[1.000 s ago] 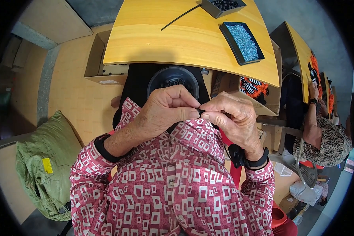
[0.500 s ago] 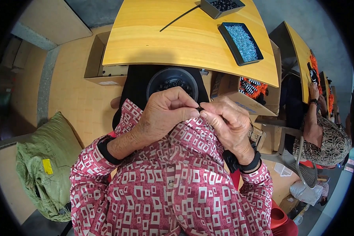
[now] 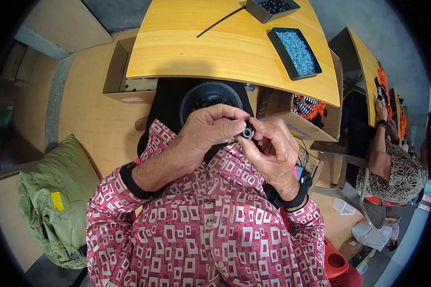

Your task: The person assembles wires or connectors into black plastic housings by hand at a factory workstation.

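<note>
Just in front of the pink patterned shirt (image 3: 201,215), short of the yellow table (image 3: 191,38), a small black piece (image 3: 247,133) sits pinched between the left hand (image 3: 201,136) and the right hand (image 3: 275,146). It is round, and the end facing up shows a pale ring inside the dark rim. The left thumb and forefinger close narrowly on one side of it; the other left fingers curl away behind, and I cannot make out all of them. On the opposite side the right thumb and forefinger hold it too, spread no wider than the piece itself, with the remaining fingers bent inward. Just beyond the hands, a dark bowl (image 3: 189,98) has more black pieces (image 3: 215,101) gathered in it. Up on the tabletop I see a black tray (image 3: 280,52) full of bluish, glassy beads (image 3: 296,51), and farther off a grey tray (image 3: 273,18) of black beads (image 3: 275,5), with a thin black rod (image 3: 220,22) lying out from its corner. Near the table's right side stands a carton (image 3: 321,128) holding striped and orange things (image 3: 313,110); a green sack (image 3: 67,172) slumps over on the left, and well to the right another person (image 3: 392,172) reaches toward a second table (image 3: 361,62)
</note>
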Action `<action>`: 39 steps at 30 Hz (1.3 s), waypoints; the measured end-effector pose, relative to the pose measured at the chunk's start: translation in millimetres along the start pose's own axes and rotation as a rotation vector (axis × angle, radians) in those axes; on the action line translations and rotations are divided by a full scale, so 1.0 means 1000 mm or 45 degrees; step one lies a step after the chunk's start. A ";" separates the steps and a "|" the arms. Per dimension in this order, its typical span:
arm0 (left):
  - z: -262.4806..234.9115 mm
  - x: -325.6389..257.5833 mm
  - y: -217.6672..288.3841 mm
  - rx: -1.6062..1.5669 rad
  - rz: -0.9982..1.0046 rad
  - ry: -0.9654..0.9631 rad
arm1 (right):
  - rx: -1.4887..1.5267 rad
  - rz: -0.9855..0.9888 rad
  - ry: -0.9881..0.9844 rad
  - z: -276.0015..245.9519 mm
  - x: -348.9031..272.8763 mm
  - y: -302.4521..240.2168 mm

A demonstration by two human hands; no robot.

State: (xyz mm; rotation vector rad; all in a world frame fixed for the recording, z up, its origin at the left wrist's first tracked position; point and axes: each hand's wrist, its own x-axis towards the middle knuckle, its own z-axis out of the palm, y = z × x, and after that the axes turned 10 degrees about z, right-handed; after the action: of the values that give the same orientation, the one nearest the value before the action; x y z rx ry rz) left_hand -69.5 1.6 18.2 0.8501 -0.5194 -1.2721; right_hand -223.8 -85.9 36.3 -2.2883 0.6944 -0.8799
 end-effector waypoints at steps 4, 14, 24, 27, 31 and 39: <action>-0.007 -0.001 -0.002 0.101 -0.135 -0.057 | -0.046 -0.056 0.016 0.000 0.001 0.000; -0.008 0.002 -0.003 0.206 0.015 -0.070 | -0.059 -0.140 -0.054 0.006 0.004 0.006; -0.013 0.004 -0.013 0.091 0.027 -0.027 | -0.016 -0.001 -0.106 0.002 0.006 0.004; -0.012 0.003 -0.012 0.054 0.023 -0.038 | -0.065 -0.078 -0.090 0.000 0.009 0.003; -0.014 0.002 -0.010 -0.059 -0.102 -0.063 | -0.169 -0.341 -0.046 -0.001 0.009 0.013; -0.015 0.004 -0.008 -0.063 -0.077 -0.146 | -0.407 -0.499 -0.058 -0.006 0.007 0.011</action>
State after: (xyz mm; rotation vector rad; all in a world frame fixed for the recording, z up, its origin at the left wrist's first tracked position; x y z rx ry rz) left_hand -61.6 1.6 2.4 0.7595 -0.5548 -1.3894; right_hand -226.3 -100.0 35.9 -2.7826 0.3909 -0.9393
